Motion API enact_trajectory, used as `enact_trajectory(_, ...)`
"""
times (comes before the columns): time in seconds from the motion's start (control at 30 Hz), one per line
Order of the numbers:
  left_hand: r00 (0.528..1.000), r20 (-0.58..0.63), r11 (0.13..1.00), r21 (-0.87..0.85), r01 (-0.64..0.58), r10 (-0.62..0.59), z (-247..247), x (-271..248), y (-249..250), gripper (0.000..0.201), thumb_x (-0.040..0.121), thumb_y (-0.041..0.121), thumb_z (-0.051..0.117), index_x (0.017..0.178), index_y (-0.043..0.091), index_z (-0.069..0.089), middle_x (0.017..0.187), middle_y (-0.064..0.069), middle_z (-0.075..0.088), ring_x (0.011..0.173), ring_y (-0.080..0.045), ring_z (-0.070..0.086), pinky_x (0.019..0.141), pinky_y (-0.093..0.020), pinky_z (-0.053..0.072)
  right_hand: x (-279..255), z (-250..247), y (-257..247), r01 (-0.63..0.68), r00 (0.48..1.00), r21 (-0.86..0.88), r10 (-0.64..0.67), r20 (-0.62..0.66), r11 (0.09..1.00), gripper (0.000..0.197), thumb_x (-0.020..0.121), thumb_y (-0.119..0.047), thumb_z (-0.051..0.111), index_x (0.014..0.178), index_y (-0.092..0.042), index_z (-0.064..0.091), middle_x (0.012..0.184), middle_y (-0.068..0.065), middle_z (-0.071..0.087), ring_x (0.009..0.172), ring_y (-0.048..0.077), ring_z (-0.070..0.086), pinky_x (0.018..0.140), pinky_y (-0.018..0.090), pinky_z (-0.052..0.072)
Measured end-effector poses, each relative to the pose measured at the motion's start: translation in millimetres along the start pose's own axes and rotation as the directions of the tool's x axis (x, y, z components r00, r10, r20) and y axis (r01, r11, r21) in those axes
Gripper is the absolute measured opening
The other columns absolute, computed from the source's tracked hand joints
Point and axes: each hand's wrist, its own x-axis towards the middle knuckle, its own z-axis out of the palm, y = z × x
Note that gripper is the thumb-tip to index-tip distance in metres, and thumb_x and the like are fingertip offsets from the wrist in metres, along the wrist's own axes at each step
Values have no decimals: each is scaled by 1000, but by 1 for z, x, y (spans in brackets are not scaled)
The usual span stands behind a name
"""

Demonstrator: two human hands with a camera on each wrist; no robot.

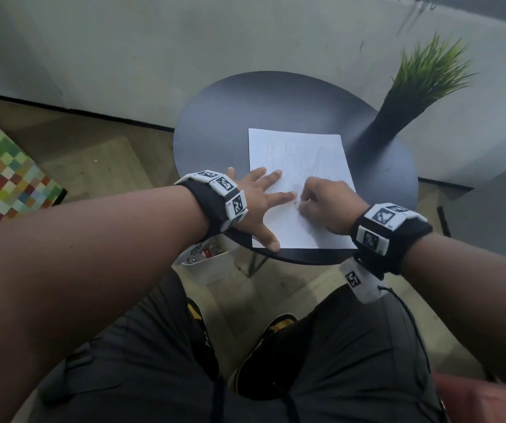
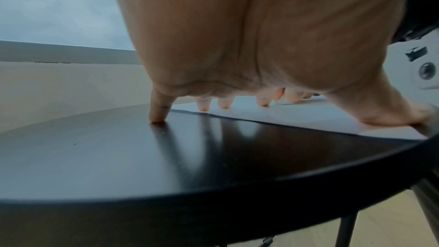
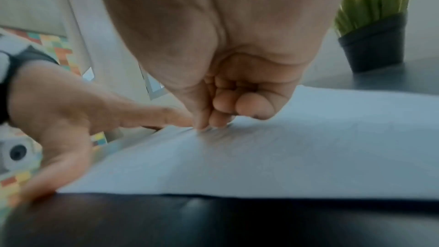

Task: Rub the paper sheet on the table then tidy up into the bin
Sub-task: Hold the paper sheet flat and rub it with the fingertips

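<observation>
Left hand [image 1: 256,206]: fingers splayed flat, pinning the paper sheet [image 1: 300,178] at its left edge. Sheet: flat on the round black table [image 1: 215,132], faintly pencil-marked; likely light, limp, easily creased, best lifted by an edge. Right hand [image 1: 326,206]: fingers bunched, fingertips [image 3: 204,125] pressed to the sheet; any held eraser unseen. Potted grass plant [image 1: 413,96]: far right.

The left hand [image 1: 259,198] lies spread on the paper sheet [image 1: 302,175] beside the curled right hand [image 1: 328,206] on the round table [image 1: 215,132].
</observation>
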Motion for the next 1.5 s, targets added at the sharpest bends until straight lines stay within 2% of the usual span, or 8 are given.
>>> enact_trajectory(0.17, 1000, -6, 1000, 18, -1, 1, -1, 0, 0, 119, 65, 90, 63, 157, 52, -3, 169, 2, -20, 156, -28, -15, 114, -75, 9, -31, 20, -28, 273, 950, -30, -265, 164, 961, 12, 94, -32, 54, 93, -20, 57, 87, -1, 64, 77, 20, 56, 68, 32, 44)
enact_trajectory(0.53, 1000, 4, 999, 53, -3, 3, -9, -1, 4, 116, 61, 90, 65, 152, 60, -1, 169, 1, -12, 154, -31, -7, 112, -74, 18, -29, 10, -11, 256, 954, 2, -253, 160, 967, 16, 95, -34, 55, 92, -19, 56, 85, -4, 63, 80, 18, 59, 62, 23, 40)
enact_trajectory(0.7, 1000, 23, 996, 92, 1, -3, -16, -2, 8, 114, 64, 90, 63, 152, 60, -2, 169, -1, -10, 153, -33, -4, 112, -71, 22, -13, 3, 12, -26, 1000, 18, 26, -16, 1000, 14, 93, -36, 55, 92, -23, 54, 91, 0, 62, 84, 21, 55, 69, 31, 45)
enact_trajectory(0.83, 1000, 23, 995, 99, 8, -10, -17, -4, 10, 113, 64, 89, 65, 151, 62, -3, 169, -1, -9, 153, -33, -2, 112, -70, 24, -40, 16, -9, 233, 967, -11, -231, 107, 972, 15, 95, -32, 54, 92, -17, 54, 87, 2, 64, 75, 19, 52, 67, 30, 42)
enact_trajectory(1.0, 999, 51, 994, 104, 13, -18, -19, -4, 12, 114, 66, 89, 63, 152, 61, -6, 169, 0, -13, 154, -34, -6, 112, -69, 22, -26, 1, 24, -69, 998, 57, 69, 0, 996, 15, 91, -37, 58, 91, -22, 55, 91, 2, 63, 85, 22, 56, 71, 32, 45)
enact_trajectory(1.17, 998, 54, 995, 101, 14, -20, -19, -7, 13, 114, 67, 88, 64, 153, 61, -5, 169, 0, -13, 154, -33, -6, 113, -69, 22, -48, 19, -3, 168, 977, 34, -171, 127, 985, 16, 94, -34, 55, 93, -18, 54, 87, 3, 65, 80, 22, 57, 71, 33, 46)
enact_trajectory(1.33, 998, 55, 995, 104, 13, -19, -21, -8, 15, 111, 71, 85, 64, 154, 59, -5, 169, 0, -13, 154, -32, -7, 115, -64, 22, -26, 3, 21, -159, 987, 78, 161, -18, 984, 15, 90, -36, 56, 92, -21, 54, 94, 3, 64, 85, 24, 57, 73, 33, 47)
enact_trajectory(1.5, 999, 27, 998, 55, 37, -38, -13, -6, 12, 99, 74, 90, 53, 151, 63, -2, 169, 5, -16, 155, -27, -11, 114, -71, 17, -48, 18, -12, 165, 983, 2, -165, 85, 986, 14, 95, -30, 52, 93, -17, 53, 82, -1, 59, 79, 23, 56, 67, 33, 44)
